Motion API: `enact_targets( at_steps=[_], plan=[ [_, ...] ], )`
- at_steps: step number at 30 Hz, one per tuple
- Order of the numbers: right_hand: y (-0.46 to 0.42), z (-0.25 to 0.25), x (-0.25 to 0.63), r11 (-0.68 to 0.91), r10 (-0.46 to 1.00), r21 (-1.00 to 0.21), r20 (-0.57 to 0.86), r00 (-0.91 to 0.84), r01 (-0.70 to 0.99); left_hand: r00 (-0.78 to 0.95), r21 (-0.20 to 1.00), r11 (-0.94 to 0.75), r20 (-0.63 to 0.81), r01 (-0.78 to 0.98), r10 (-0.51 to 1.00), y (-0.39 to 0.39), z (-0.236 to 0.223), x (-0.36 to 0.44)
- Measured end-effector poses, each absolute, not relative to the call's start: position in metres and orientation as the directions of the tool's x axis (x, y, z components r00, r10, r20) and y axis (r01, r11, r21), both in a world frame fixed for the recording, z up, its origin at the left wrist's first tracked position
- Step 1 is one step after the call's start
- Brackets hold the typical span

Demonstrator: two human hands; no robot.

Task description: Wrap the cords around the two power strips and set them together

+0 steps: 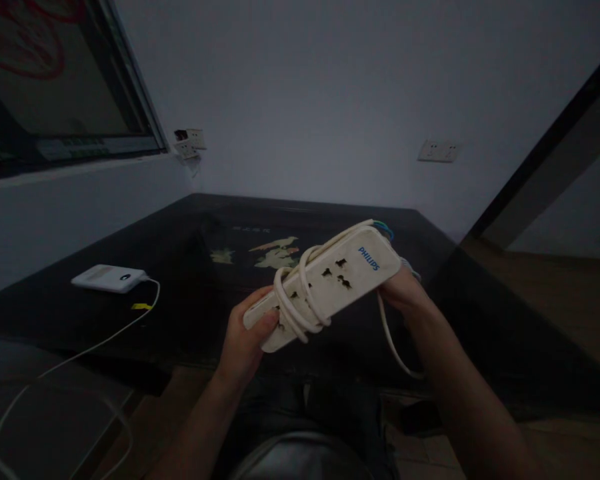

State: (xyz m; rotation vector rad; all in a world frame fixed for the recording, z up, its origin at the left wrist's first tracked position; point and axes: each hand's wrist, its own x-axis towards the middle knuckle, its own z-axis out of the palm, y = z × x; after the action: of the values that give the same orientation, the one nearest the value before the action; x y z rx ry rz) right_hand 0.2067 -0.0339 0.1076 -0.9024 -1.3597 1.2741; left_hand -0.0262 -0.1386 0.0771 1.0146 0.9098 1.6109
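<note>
A white power strip (pixel 350 270) with a blue PHILIPS label is held tilted above the dark table, its right end higher in the picture. Its white cord (pixel 307 293) loops several times around the strip's middle. My left hand (pixel 247 333) grips the lower left end, thumb on the socket face. Behind the right end, my right hand (pixel 403 287) is closed, with its fingers mostly hidden by the strip. From there a loose loop of cord (pixel 393 347) hangs down, and blue-green wires (pixel 384 229) show at the top corner.
A white power bank (pixel 109 278) lies on the table (pixel 190 267) at left, with a white cable (pixel 90 348) running off the near edge. Near that cable is a yellow tag (pixel 141 307). Wall sockets (pixel 439 151) sit behind the table, and a window (pixel 65 87) is at upper left.
</note>
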Motion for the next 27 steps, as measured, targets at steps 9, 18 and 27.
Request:
enact_targets(
  at_steps=[9, 18, 27],
  plan=[
    [-0.07, 0.096, 0.188, 0.337, 0.842, -0.923, 0.206, -0.499, 0.188, -0.308, 0.887, -0.329, 0.23, -0.325, 0.923, -0.121, 0.084, -0.025],
    [-0.104, 0.082, 0.177, 0.242, 0.882, -0.887, 0.034, -0.469, 0.392, -0.38, 0.839, -0.361, 0.516, 0.408, 0.768, -0.102, 0.07, -0.044],
    [-0.147, 0.142, 0.194, 0.339, 0.794, -0.725, -0.122, -0.596, 0.6, -0.191, 0.596, -0.329, 0.644, 0.732, 0.741, -0.099, 0.067, -0.069]
  ],
)
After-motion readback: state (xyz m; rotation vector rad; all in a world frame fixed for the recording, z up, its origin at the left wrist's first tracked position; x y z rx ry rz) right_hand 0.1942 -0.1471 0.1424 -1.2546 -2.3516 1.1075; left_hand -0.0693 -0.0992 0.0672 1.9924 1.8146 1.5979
